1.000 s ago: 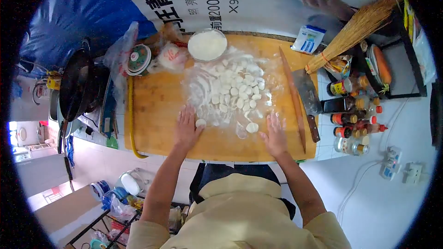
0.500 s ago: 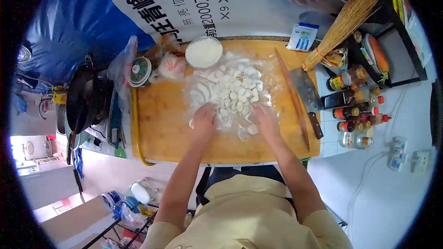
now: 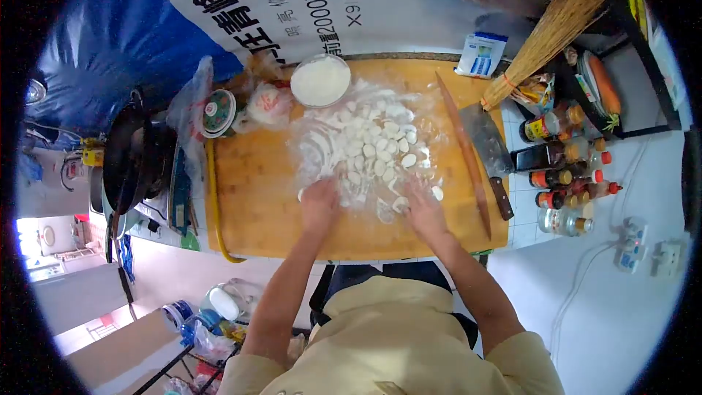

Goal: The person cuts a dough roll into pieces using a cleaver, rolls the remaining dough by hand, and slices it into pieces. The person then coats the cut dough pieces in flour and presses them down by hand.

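Note:
Small white dough pieces [image 3: 380, 148], rounded and dusted with flour, lie in a loose heap on the wooden board [image 3: 256, 205]. White flour [image 3: 314, 143] is spread around and under them. My left hand [image 3: 321, 203] rests at the near left edge of the heap, fingers forward against the floury board; its fingertips are hard to make out. At the near right edge is my right hand [image 3: 427, 211], its fingers apart and touching the floury surface beside a few loose pieces. Neither hand visibly holds anything.
A bowl of flour [image 3: 321, 81] stands at the board's back edge, near a lidded tin [image 3: 219, 113] and plastic bags [image 3: 269, 104]. To the right lie a rolling pin [image 3: 466, 153] and a cleaver [image 3: 486, 148]. Beyond are a straw brush [image 3: 548, 36], sauce bottles [image 3: 552, 178] and, left, a wok [image 3: 128, 161].
My right hand has moved slightly right and nearer to me; my left hand has shifted a little nearer too. Some dough pieces at the right have spread outward, one now beside my right hand.

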`<action>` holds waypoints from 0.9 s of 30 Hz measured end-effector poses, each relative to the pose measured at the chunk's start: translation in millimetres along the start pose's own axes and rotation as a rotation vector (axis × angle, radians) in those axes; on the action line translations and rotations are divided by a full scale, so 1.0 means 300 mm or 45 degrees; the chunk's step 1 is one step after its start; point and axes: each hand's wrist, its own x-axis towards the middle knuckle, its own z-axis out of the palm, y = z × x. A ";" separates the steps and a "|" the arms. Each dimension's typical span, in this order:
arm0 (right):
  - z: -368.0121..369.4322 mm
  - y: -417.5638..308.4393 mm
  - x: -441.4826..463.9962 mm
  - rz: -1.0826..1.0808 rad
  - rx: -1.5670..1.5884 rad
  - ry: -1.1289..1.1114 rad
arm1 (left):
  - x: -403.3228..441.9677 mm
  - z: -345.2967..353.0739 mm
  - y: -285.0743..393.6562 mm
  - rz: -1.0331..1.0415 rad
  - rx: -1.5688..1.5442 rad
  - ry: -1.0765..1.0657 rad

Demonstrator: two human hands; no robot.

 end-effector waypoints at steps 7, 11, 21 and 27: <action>-0.074 0.014 0.063 0.020 0.017 -0.073 | -0.069 0.012 0.054 0.003 0.353 -0.382; -0.045 0.028 0.117 0.078 0.080 0.270 | -0.064 0.000 0.069 -0.008 0.378 -0.330; 0.001 0.105 0.131 0.201 -0.022 0.211 | -0.021 0.049 0.068 0.026 0.035 0.141; 0.052 0.107 0.124 0.046 0.107 0.289 | 0.049 0.045 0.174 -0.088 -0.065 0.206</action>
